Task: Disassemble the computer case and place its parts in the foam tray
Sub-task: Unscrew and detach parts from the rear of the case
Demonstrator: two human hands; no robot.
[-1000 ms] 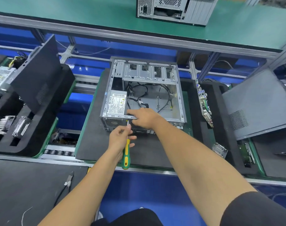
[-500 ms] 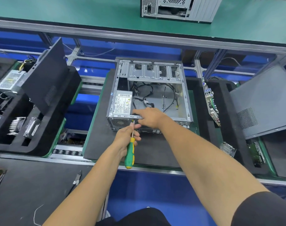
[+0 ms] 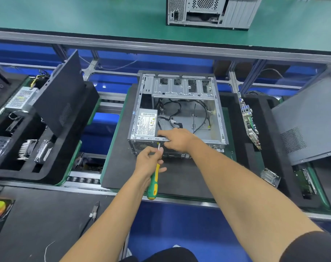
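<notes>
Grey steel case (image 3: 181,108) lies open at frame centre on a black mat (image 3: 121,157). Left hand (image 3: 148,161) grips a green-yellow screwdriver (image 3: 153,183), tip at the case's near edge. Right hand (image 3: 177,138) rests on that edge beside the power supply (image 3: 146,123), fingers curled loosely. Foam tray (image 3: 268,140) at right holds a board (image 3: 248,120).

— What's up top?
— A green bench (image 3: 85,14), grey rail (image 3: 161,48) under it, right across the frame.
— And below?
— Blue panels (image 3: 179,220) at bottom centre, black mat (image 3: 38,224) lower left.
</notes>
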